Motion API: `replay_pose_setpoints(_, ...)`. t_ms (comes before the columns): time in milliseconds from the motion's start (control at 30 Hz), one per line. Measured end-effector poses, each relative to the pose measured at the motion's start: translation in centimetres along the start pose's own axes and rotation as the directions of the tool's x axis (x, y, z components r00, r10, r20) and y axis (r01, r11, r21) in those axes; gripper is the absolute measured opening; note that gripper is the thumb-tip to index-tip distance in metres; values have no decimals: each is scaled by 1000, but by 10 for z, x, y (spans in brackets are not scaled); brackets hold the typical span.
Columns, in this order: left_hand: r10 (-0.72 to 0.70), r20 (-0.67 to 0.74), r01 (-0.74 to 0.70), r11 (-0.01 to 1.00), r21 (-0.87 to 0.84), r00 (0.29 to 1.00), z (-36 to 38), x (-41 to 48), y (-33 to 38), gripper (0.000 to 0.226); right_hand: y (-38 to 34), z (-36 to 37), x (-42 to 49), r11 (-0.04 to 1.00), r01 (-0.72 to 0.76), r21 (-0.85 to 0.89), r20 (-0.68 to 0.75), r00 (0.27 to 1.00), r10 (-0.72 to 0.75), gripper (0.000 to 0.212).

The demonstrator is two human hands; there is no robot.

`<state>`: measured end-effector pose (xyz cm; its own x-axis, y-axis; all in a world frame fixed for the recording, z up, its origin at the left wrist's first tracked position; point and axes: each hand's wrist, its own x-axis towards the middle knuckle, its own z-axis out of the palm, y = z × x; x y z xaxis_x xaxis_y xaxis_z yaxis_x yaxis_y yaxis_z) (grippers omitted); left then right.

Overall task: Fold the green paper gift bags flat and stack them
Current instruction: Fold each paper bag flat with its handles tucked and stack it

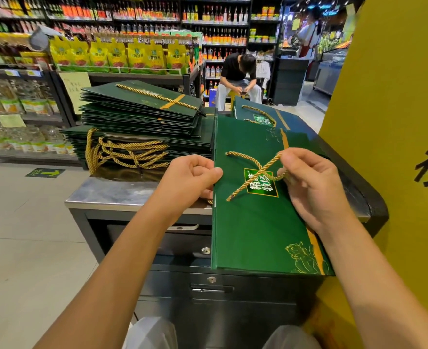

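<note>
A flattened green paper gift bag (258, 227) with gold trim lies in front of me, overhanging the counter's near edge. My left hand (190, 180) pinches its left edge. My right hand (311, 182) pinches the bag's gold rope handle (255, 172), which crosses over the printed label. To the left on the counter stands a tall stack of folded green bags (142, 127), their gold handles spilling toward me. More green bags (260, 114) stand behind the one I hold.
The steel counter top (112, 192) sits over a dark cabinet with drawers. A large yellow panel (394, 122) rises at the right. Shop shelves fill the background. A person sits on a stool (238, 79) beyond the counter, and another stands far right.
</note>
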<state>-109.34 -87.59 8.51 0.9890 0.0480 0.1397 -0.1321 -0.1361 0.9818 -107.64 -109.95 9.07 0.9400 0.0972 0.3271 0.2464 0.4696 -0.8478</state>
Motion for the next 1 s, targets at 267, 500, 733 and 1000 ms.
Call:
replay_pose_setpoints(267,41,-32,-40,998,40,999,1,-6,3,2,4,3,-5,678,131,-723,70,991,-118,20)
replay_pose_setpoints(500,71,-138,-65,997,48,988,0,-5,0,6,-6,-21,-18,258,8,-966,-32,988,-152,38)
replay_pose_setpoints(733,101,-213,-87,994,73,972,4,-10,1,7,-13,-33,-34,215,-203,-955,-233,964,-124,49)
replay_pose_setpoints(1000,141,-41,-135,984,114,989,4,-26,14,37,-13,-31,-37,332,-197,-922,-256,956,-141,47)
